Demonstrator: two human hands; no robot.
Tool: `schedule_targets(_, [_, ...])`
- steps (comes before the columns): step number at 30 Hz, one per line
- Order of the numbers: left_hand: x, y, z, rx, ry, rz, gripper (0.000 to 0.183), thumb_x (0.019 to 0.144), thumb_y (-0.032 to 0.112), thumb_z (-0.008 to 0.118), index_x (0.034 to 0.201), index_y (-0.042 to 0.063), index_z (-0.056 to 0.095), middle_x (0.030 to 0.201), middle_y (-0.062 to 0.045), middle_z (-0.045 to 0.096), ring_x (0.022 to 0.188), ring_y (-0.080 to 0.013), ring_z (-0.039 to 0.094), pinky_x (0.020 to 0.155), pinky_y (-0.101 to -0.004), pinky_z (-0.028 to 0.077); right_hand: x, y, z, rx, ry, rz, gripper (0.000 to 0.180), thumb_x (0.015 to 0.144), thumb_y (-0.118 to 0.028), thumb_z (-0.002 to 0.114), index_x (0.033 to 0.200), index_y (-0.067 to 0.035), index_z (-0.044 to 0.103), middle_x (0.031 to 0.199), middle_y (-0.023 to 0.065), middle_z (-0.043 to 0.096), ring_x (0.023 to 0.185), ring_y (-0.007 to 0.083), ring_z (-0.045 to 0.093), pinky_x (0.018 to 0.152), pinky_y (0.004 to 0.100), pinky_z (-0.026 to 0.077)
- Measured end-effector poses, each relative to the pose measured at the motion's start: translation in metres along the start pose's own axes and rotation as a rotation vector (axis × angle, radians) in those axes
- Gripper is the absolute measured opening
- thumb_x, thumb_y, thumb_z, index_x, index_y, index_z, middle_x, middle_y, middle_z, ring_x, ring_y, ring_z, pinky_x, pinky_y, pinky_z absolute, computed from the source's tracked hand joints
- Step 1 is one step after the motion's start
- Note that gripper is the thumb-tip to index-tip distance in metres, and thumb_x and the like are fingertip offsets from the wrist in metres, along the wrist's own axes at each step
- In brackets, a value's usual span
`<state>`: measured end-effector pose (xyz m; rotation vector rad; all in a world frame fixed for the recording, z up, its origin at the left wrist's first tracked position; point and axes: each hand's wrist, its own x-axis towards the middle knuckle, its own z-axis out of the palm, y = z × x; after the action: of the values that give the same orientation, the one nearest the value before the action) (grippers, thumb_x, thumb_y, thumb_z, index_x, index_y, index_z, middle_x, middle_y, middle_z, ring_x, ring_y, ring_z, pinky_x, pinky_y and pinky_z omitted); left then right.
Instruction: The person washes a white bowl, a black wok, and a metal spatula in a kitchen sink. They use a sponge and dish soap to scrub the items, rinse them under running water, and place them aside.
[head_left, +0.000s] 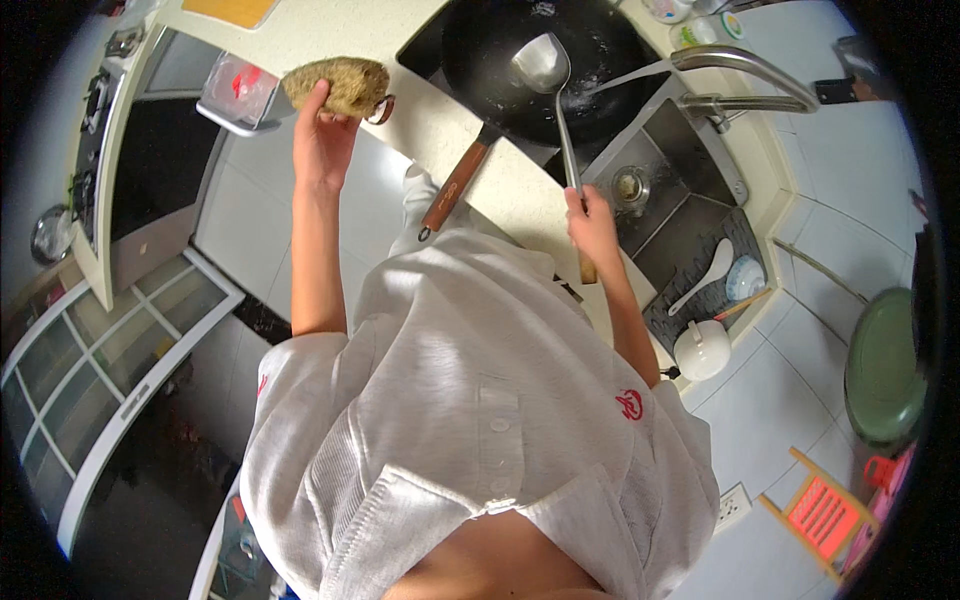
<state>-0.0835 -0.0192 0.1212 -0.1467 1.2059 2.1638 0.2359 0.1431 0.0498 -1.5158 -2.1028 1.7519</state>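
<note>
At the upper left, my left hand (327, 139) grips a yellow-brown fibrous scrubbing pad (345, 84), perhaps a loofah, with a small brown loop at its right end. My right hand (592, 225) is closed on the handle of a metal wok spatula (544, 64). The spatula's broad head is over the inside of a black wok (487, 82), which rests across the sink. Water streams from the curved metal faucet (750, 67) into the wok. The wok's brown handle (457, 184) points down and left, past the counter edge towards my body.
The steel sink (660, 169) has a drain and a dark mat (679, 304) holding a white spoon (709, 274) and a bowl (745, 277). A white pot (702, 350) stands beside it. A clear bin (240, 88) hangs left of the counter (420, 135). A gas stove is at far left.
</note>
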Motion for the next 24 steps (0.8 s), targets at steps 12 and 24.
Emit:
schedule_targets(12, [0.011, -0.012, -0.024, 0.18, -0.2, -0.228, 0.046, 0.084, 0.027, 0.06, 0.119, 0.0, 0.047, 0.117, -0.01, 0.056, 0.108, -0.0208, 0.053, 0.097, -0.0357, 0.039, -0.001, -0.039, 0.067, 0.217, 0.253, -0.058, 0.022, 0.089, -0.025, 0.057, 0.084, -0.004, 0.052, 0.053, -0.0015, 0.044, 0.041, 0.0075, 0.042, 0.037, 0.0262, 0.032])
schedule_targets(24, [0.031, 0.0, -0.018, -0.162, -0.323, -0.338, 0.046, 0.088, 0.023, 0.056, 0.122, -0.004, 0.039, 0.123, -0.019, 0.05, 0.113, -0.0303, 0.052, 0.096, -0.0429, 0.045, -0.039, -0.092, 0.073, 0.806, -0.101, 0.111, 0.026, 0.094, -0.025, 0.05, 0.102, 0.0, 0.055, 0.057, -0.0002, 0.045, 0.037, 0.0049, 0.036, 0.035, 0.0209, 0.032])
